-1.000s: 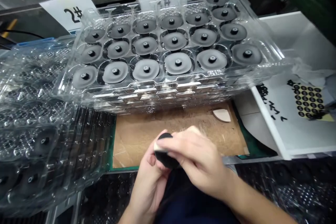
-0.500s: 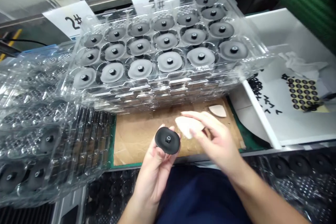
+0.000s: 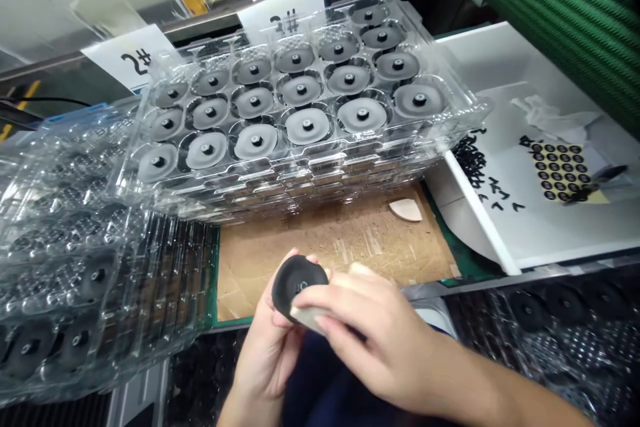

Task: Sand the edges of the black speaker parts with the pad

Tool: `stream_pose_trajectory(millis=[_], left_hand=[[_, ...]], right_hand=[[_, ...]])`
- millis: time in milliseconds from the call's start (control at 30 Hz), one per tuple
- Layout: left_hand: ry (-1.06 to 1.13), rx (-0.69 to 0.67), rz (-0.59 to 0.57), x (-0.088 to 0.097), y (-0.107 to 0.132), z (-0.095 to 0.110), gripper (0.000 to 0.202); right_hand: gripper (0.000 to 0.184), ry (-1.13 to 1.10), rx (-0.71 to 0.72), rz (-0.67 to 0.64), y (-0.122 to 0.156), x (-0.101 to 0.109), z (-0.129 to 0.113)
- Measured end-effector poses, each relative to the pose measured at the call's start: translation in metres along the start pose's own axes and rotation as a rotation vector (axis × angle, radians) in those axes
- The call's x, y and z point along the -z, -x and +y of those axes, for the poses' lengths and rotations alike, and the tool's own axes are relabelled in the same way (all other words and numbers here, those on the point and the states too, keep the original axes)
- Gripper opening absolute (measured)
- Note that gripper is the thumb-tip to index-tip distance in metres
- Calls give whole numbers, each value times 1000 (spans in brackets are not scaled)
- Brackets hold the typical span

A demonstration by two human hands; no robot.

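Tilted in my left hand is a round black disc with a raised hub at its centre, partly covered by my fingers. My right hand pinches a thin, pale pad, its edge resting against the disc's near rim. Most of the pad is hidden behind my fingers. A second pale, pointed piece lies on the brown cardboard beyond my hands.
Clear trays of similar discs are stacked behind the cardboard, with more trays at left. At right, a white bin holds small black pieces and a sheet of round stickers. A green ribbed hose hangs upper right.
My right hand has moved left and down, bringing the pale pad from beside the black disc onto its near edge. My left hand has shifted slightly left and tilted the disc.
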State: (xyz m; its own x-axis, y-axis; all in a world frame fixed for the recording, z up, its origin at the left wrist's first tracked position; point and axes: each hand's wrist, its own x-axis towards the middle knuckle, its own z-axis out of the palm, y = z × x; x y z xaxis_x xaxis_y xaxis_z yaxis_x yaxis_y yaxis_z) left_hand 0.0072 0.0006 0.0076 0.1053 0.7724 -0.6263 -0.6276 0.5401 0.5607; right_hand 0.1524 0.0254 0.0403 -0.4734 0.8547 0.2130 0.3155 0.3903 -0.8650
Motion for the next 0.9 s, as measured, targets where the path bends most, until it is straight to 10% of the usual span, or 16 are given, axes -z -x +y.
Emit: stream_pose_trajectory(millis=[200,400,567,900], left_hand=[[-22,13,-68,-8,0,0,44],[26,44,-60,0,6,8,46],[34,-24,-102,-3,3,6,51],[18,-31,-58,0,0,6,48]], right_hand=[[29,183,76,250,-6,-4,-3],[20,116,-48,-13,14,16,0],[24,392,-7,185,20,13,-5],[25,221,14,127,10,9,-8]])
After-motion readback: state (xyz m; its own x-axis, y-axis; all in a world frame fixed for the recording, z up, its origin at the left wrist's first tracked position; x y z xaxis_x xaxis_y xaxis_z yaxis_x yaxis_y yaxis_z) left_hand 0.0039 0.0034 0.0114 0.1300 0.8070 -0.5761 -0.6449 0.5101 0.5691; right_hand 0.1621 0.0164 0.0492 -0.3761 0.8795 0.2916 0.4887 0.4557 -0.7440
